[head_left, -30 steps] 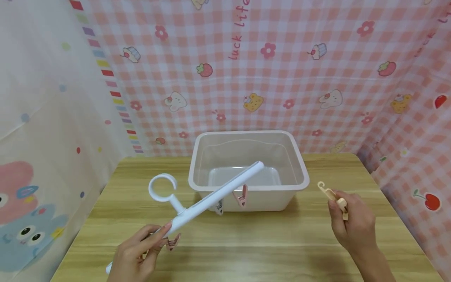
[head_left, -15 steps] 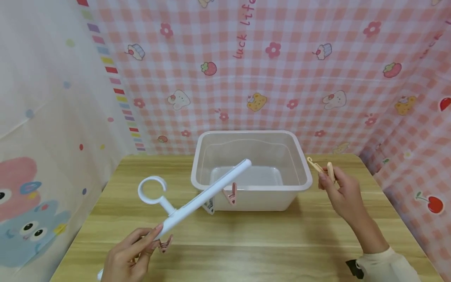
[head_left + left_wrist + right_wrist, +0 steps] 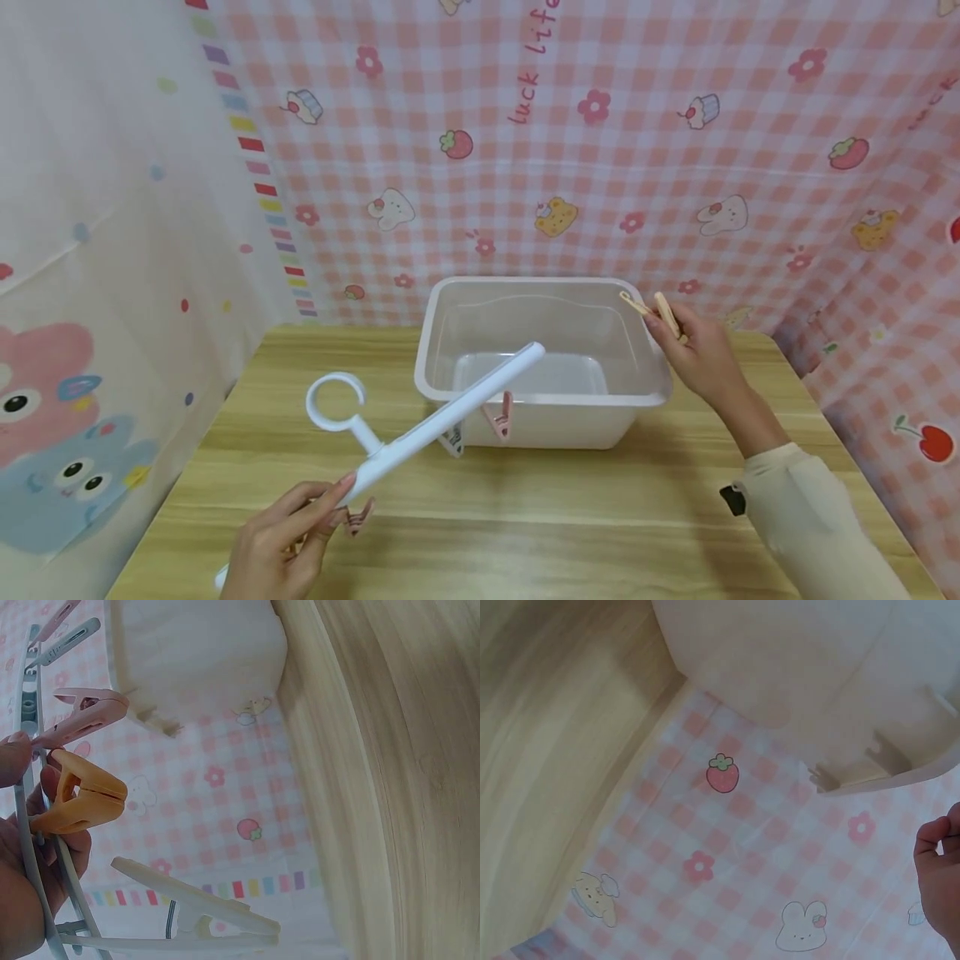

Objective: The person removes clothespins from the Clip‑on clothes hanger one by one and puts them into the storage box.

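Beige clothes peg: light, stiff plastic, best pinched at its tail ends, which my right hand is doing, holding it over the far right corner of the clear tub. My left hand is gripping the white hanger bar, its pegs dangling above the worktop. A second ago the peg was lower, right of the tub.
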`<state>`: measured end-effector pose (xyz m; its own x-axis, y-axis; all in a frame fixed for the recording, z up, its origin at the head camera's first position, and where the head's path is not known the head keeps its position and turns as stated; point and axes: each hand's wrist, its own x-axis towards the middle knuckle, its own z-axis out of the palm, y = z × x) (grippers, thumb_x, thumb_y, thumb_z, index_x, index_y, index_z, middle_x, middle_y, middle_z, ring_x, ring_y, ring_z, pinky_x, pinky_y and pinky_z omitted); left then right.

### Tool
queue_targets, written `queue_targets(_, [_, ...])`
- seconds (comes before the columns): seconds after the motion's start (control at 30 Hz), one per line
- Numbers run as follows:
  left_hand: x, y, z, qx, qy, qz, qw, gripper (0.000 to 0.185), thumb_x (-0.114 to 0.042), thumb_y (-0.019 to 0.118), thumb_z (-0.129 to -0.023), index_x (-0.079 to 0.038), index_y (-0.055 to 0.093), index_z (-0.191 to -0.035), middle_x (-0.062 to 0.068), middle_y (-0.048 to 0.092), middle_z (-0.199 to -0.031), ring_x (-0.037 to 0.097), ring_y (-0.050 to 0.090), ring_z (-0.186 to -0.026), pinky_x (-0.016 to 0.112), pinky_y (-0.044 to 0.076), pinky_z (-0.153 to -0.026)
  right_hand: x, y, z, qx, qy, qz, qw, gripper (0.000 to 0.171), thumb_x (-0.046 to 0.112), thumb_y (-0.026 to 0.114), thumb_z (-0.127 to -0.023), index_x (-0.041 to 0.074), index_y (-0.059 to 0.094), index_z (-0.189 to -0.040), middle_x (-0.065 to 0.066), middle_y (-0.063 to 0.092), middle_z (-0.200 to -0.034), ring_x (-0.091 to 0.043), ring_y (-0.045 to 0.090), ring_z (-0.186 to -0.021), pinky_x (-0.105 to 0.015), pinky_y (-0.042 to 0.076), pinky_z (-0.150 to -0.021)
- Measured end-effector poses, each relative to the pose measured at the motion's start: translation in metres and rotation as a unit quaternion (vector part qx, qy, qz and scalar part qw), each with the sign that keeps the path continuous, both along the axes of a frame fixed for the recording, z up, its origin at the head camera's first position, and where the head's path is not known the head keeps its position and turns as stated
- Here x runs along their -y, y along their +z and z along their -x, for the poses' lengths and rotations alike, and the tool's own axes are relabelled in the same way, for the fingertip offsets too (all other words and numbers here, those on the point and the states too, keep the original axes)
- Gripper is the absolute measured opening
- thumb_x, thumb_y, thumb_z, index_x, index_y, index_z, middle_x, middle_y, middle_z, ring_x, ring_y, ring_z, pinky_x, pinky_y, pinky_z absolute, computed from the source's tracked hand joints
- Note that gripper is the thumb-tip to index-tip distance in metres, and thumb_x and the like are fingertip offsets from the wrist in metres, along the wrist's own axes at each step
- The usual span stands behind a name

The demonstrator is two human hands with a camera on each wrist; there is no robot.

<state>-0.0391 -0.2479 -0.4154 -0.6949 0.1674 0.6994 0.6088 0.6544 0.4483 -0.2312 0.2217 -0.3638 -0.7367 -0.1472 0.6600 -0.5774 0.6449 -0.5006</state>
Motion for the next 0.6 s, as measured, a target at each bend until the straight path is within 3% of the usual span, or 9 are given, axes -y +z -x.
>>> queue_targets(0.23, [0.001,0.002,-0.001,0.000,0.004,0.008,1.0000,0.041,-0.039,0.054,-0.101,-0.011,0.074,-0.124,0.005,0.073,-0.087,-0.013,0.036,-0.059,0.004,0.033,-0.051,0.008,0.010,0.018,0.030,0.007,-0.043,0.999,0.027,0.016,0.065,-0.099,0.005,0.056,-0.076,-0.001,0.043,-0.060,-0.001,0.034,-0.052,-0.020,0.029,-0.046])
queue_targets(0.6, [0.002,0.000,-0.002,0.002,0.011,0.018,0.9998,0.037,-0.035,0.057,-0.100,-0.014,0.074,-0.125,0.002,0.073,-0.089,-0.012,0.037,-0.059,0.004,0.033,-0.050,0.012,0.009,0.033,0.048,0.017,-0.055,0.997,0.021,0.017,0.063,-0.101,-0.002,0.064,-0.093,-0.002,0.043,-0.060,-0.004,0.036,-0.052,-0.021,0.031,-0.046])
